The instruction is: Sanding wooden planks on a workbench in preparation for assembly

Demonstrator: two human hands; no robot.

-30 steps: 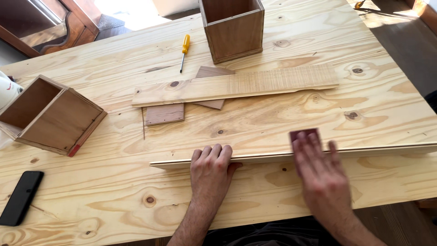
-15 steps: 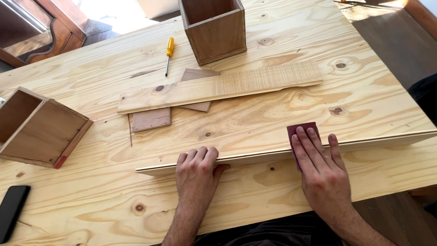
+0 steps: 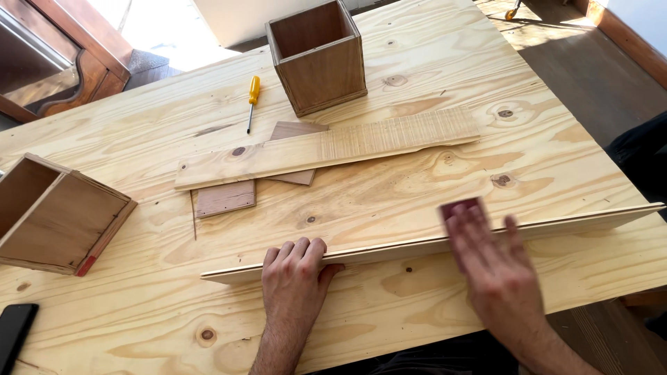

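A long thin wooden strip stands on its edge across the near part of the plywood table. My left hand is curled over its left part, gripping it from my side. My right hand lies flat with fingers together, pressing a dark red piece of sandpaper against the strip to the right of the middle. That hand is blurred by motion.
A wider plank lies further back over two small brown wood pieces. A yellow-handled screwdriver and an upright open wooden box sit behind it. Another open box lies on its side at left, a dark phone below it.
My right hand with the sandpaper has slid left along the strip. The left hand has kept its grip. The camera has moved, so the whole scene sits differently in the frame.
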